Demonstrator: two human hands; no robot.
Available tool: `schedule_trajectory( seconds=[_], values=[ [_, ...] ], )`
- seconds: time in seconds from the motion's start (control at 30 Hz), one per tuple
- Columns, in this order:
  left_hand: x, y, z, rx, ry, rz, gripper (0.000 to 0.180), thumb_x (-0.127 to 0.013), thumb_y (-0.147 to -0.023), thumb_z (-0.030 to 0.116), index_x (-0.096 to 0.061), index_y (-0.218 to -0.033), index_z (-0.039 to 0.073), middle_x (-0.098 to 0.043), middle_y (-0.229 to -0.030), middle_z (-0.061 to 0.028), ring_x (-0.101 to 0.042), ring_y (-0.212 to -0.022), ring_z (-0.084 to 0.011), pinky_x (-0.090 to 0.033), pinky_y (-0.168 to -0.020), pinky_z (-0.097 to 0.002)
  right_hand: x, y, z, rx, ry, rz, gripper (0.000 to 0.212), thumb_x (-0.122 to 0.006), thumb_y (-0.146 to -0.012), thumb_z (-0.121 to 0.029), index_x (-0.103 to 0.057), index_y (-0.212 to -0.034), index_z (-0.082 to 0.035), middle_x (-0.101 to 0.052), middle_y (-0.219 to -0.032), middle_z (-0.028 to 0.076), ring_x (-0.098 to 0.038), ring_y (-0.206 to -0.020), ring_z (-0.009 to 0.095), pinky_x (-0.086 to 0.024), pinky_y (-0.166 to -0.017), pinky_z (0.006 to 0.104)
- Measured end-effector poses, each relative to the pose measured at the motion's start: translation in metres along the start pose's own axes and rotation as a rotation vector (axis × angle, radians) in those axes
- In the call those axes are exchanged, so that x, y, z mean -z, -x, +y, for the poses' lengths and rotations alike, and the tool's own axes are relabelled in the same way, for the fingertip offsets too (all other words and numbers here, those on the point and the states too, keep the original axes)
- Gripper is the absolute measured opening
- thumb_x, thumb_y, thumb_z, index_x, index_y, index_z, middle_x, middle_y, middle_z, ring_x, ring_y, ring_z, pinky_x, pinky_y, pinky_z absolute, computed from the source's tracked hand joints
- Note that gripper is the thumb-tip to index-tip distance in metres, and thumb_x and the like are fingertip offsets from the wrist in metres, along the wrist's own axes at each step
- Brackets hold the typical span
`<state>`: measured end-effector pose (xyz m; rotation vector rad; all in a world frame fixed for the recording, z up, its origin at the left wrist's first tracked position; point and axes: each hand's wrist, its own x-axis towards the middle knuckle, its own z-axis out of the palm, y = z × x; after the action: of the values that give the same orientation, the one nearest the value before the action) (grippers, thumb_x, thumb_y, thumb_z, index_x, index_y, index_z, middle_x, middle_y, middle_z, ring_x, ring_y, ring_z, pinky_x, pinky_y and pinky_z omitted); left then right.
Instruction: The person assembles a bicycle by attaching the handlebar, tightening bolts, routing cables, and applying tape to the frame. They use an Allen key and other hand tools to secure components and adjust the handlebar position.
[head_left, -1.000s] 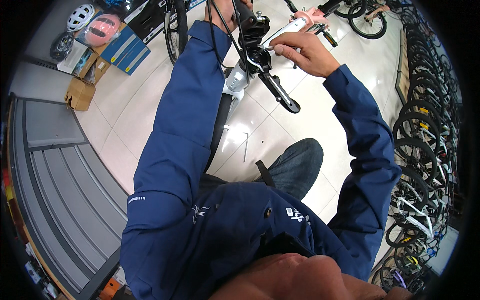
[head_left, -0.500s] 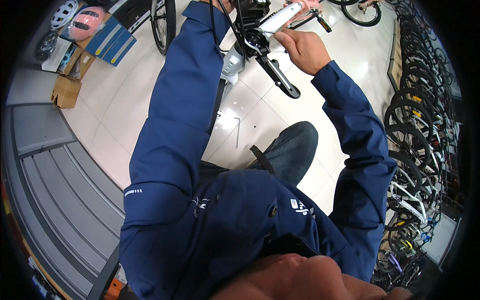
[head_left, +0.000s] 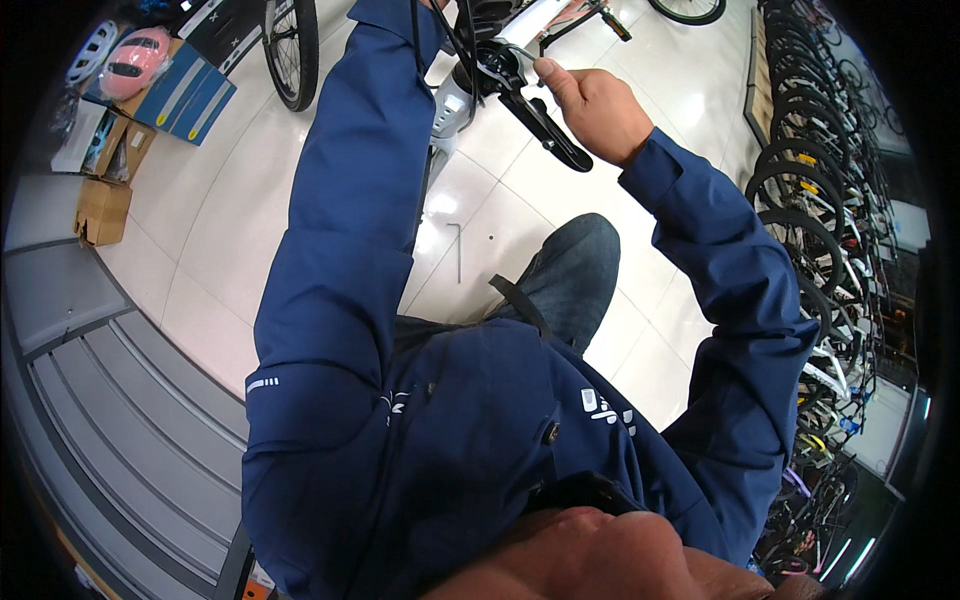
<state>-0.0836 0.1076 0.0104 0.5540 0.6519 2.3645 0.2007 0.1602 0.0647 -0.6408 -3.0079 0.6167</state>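
Observation:
At the top centre stands a bike with a white frame [head_left: 540,22] and black cables. From its round black joint [head_left: 497,62], a long black part with a rounded end [head_left: 548,130] reaches down to the right. My right hand [head_left: 603,115] pinches a thin metal hex key [head_left: 522,51] between thumb and fingers; the key's far end meets the joint. My left hand [head_left: 433,4] is almost wholly cut off by the upper edge, beside the cables, and its fingers are hidden. Another hex key [head_left: 459,253] lies on the tiled floor below the bike.
Boxes [head_left: 193,98] with a pink helmet [head_left: 135,62] and a white helmet [head_left: 92,52] are at upper left. A bike wheel [head_left: 291,55] stands near them. Along the right runs a long row of bikes [head_left: 800,215]. A grey slatted panel [head_left: 130,450] is at lower left.
The view has shifted, so the floor and boxes appear further left and higher. My right hand sits slightly lower, and the hex key in it now slants where it was nearly level.

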Motion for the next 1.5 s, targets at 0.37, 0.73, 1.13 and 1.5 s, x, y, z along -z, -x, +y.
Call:
schedule_trajectory(
  seconds=[0.37, 0.73, 1.13, 1.5],
  values=[
    [-0.003, 0.001, 0.013, 0.181, -0.090, 0.009, 0.029, -0.055, -0.099, 0.025, -0.055, -0.075, 0.008, -0.058, -0.071, -0.0057, -0.059, -0.062, -0.0211, -0.051, -0.058, -0.0332, 0.013, -0.015, 0.016, 0.345, -0.189, 0.069, 0.032, -0.053, -0.109, -0.032, -0.072, -0.115, -0.007, -0.072, -0.093, 0.015, -0.071, -0.082, 0.028, -0.058, -0.082, 0.0358],
    [-0.002, 0.014, 0.020, 0.108, -0.278, 0.018, 0.031, -0.056, -0.100, 0.030, -0.059, -0.079, 0.007, -0.060, -0.072, -0.0081, -0.062, -0.066, -0.0221, -0.053, -0.061, -0.0345, -0.005, -0.032, 0.022, 0.446, -0.510, 0.268, 0.021, -0.069, -0.100, -0.017, -0.076, -0.116, -0.006, -0.075, -0.100, 0.008, -0.071, -0.086, 0.019, -0.059, -0.082, 0.0301],
    [-0.005, 0.021, 0.022, 0.116, -0.328, 0.077, 0.031, -0.055, -0.103, 0.036, -0.059, -0.088, 0.009, -0.061, -0.076, -0.0056, -0.063, -0.069, -0.0213, -0.055, -0.064, -0.0359, 0.005, -0.059, 0.030, 0.768, -0.400, 0.220, 0.019, -0.068, -0.101, -0.017, -0.073, -0.114, -0.004, -0.075, -0.098, 0.010, -0.071, -0.087, 0.022, -0.058, -0.081, 0.0303],
    [-0.003, 0.019, 0.020, 0.113, -0.268, 0.115, 0.030, -0.057, -0.102, 0.036, -0.058, -0.090, 0.008, -0.060, -0.076, -0.0062, -0.063, -0.070, -0.0227, -0.055, -0.064, -0.0364, 0.020, -0.086, 0.038, 0.866, -0.226, 0.028, 0.020, -0.065, -0.102, -0.020, -0.070, -0.112, -0.003, -0.071, -0.101, 0.010, -0.070, -0.094, 0.026, -0.055, -0.088, 0.0350]
  ],
)
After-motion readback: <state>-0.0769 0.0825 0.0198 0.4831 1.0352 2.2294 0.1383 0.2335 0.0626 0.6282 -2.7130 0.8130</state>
